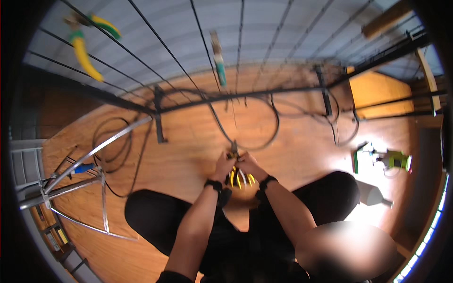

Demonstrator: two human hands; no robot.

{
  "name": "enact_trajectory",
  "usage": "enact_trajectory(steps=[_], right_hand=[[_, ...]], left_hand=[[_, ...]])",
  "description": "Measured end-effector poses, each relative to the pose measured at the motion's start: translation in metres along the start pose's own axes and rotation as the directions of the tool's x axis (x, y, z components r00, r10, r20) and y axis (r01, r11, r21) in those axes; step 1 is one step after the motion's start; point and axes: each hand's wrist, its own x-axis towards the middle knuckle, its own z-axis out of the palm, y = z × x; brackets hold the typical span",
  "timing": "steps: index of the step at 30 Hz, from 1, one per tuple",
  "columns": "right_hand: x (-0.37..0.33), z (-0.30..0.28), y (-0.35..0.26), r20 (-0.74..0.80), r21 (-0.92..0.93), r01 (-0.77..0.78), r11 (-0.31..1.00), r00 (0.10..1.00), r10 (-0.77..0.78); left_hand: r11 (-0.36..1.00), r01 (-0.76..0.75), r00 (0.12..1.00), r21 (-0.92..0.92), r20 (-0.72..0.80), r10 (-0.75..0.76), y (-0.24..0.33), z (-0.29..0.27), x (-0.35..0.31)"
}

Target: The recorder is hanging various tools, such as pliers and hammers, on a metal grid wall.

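Note:
My left hand [224, 166] and my right hand [248, 165] are close together in front of my body, both closed around pliers [234, 150]. The dark jaws point away from me. Several yellow-and-black handle parts [239, 179] fan out below my hands, so there may be more than one pair. A thin black cable [220, 123] runs down to the jaws or passes just behind them; blur hides which. Each wrist wears a black band.
Ahead stands a black wire rack [240, 96] with yellow-green-handled pliers [85, 52] and a teal-handled tool [219, 66] hanging on it. Looped cables [113, 137] lie on the wooden floor. A silver metal frame [94, 153] stands left; a green device [398, 161] sits right.

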Motion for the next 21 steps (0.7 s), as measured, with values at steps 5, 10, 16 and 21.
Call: enact_trajectory(steps=[5, 10, 16, 21], right_hand=[[0.018, -0.066, -0.062, -0.031, 0.098, 0.029, 0.995, 0.999, -0.026], [-0.019, -0.130, -0.179, 0.154, 0.126, 0.195, 0.973, 0.965, -0.214], [-0.075, -0.130, -0.248, 0.259, 0.159, 0.301, 0.940, 0.907, -0.334], [-0.103, -0.129, -0.272, 0.047, 0.296, 0.418, 0.859, 0.892, -0.450]], left_hand=[[0.966, -0.138, 0.986, -0.219, 0.062, 0.155, 0.127, -0.009, -0.018], [0.919, -0.360, 0.926, -0.159, 0.060, 0.373, 0.220, -0.052, -0.049], [0.817, -0.559, 0.828, -0.142, -0.048, 0.559, 0.248, -0.063, -0.081], [0.708, -0.636, 0.742, -0.306, 0.009, 0.670, 0.273, -0.063, -0.095]])
